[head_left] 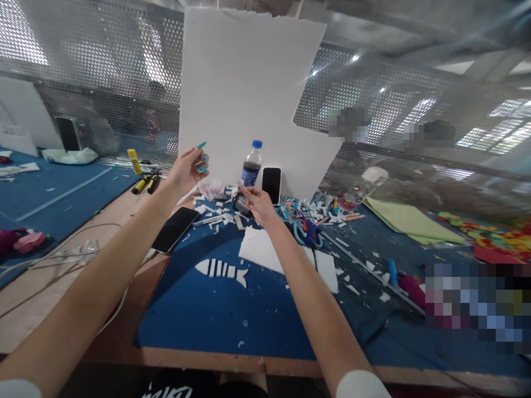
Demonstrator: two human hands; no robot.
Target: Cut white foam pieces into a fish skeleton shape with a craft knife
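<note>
My left hand point(188, 170) is raised above the back of the desk, its fingers bent inward with long teal nails. Anything thin between those fingertips is too small to make out. My right hand point(259, 205) is closed, its fingertips pressed together in front of a drink bottle point(250, 166) with a blue cap. Just below its fingers is a dark round roll point(241, 204); I cannot tell whether they touch it. White foam-like pieces cut as a fish point(222, 270) lie in a row on the blue mat point(232, 326), nearer to me than both hands.
A black phone point(175, 229) lies beneath my left forearm; another phone point(271, 186) leans on the tall white board point(249, 83). White scraps point(215, 215) litter the back. Blue-handled scissors point(307, 233) and a white sheet point(261, 249) lie near my right forearm. Cables point(62, 257) run at left.
</note>
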